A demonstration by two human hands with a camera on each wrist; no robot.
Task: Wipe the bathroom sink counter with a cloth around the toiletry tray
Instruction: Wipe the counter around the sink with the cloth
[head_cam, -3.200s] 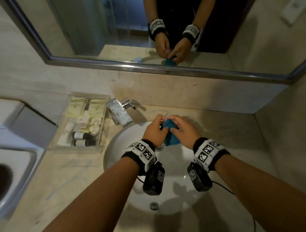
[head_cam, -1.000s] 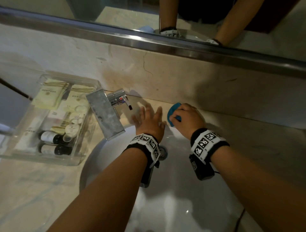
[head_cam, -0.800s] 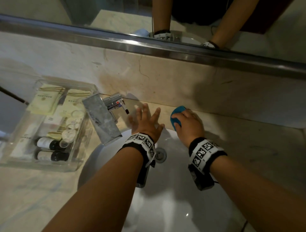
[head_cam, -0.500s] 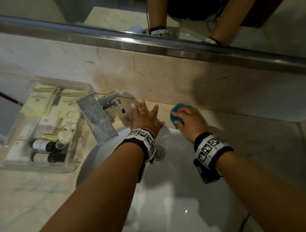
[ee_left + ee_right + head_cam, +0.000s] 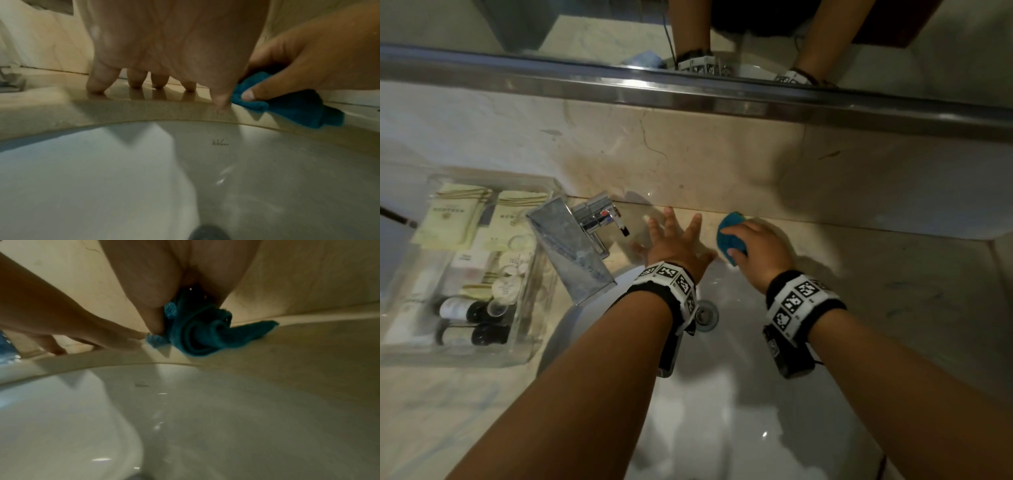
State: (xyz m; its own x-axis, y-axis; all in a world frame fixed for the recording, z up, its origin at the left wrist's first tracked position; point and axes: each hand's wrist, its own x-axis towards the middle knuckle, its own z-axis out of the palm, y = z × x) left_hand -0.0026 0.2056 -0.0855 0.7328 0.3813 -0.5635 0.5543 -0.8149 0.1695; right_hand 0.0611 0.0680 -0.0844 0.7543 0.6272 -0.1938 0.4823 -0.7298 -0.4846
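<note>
My right hand [image 5: 755,248] grips a bunched teal cloth [image 5: 730,234] and presses it on the beige stone counter [image 5: 893,274] just behind the sink bowl's rim. The cloth [image 5: 205,331] bulges out under my palm, and my thumb pinches the cloth [image 5: 287,107] in the left wrist view. My left hand [image 5: 674,240] lies flat beside it with fingers spread, fingertips [image 5: 135,82] on the counter between the tap and the cloth. The clear toiletry tray [image 5: 527,356] stands on the counter at the left, apart from both hands.
A chrome tap [image 5: 575,246] with a lever handle juts over the white sink bowl [image 5: 722,411] between the tray and my left hand. The stone backsplash [image 5: 688,164] and a mirror frame [image 5: 688,92] rise close behind. Small bottles [image 5: 469,322] and sachets fill the tray.
Both hands came up out of the bowl, where they held the cloth together. The left hand now lies flat on the counter, and the right hand has slid the cloth slightly right along the back edge.
</note>
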